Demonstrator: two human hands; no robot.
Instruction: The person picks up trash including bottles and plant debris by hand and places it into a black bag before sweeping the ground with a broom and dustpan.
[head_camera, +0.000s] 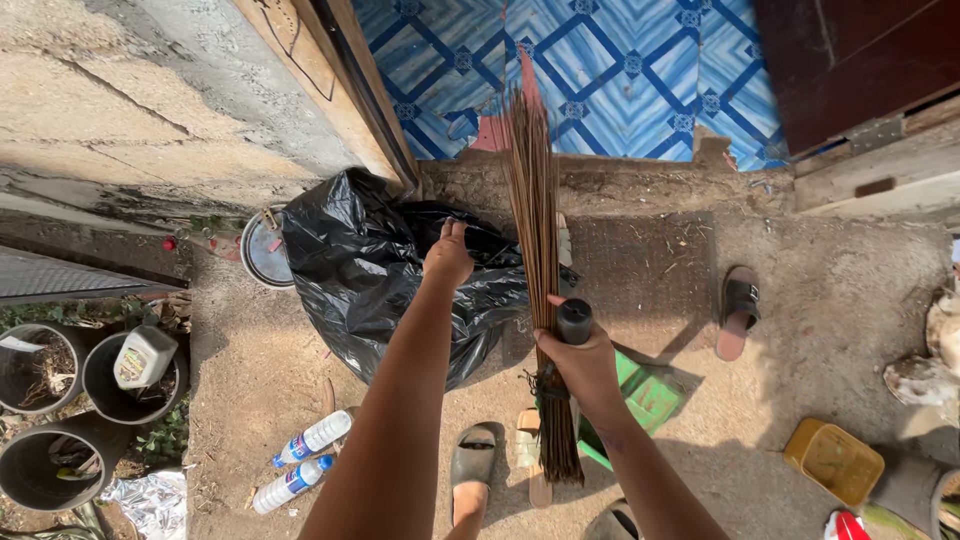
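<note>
The black plastic bag (400, 285) is the reference landmark: it sits on the dirt ground below the doorstep, bulging and full, its contents hidden. Its film looks thin, soft and slippery, probably best gathered at the open rim. The left hand (447, 255) rests on the bag's top edge, fingers curled over the plastic. Right of the bag, the right hand (583, 362) is closed around the bound middle of a stick broom (540, 270), together with a dark cylindrical handle (574, 321). The bristles appear light, stiff and brittle; the binding is likely the firmest hold. A green dustpan (645, 395) lies beneath the broom. Left of the bag, three dark round pots (95, 385) hold dry debris; one contains a white jug (143, 357). Below the bag lie two plastic bottles (303, 462).
</note>
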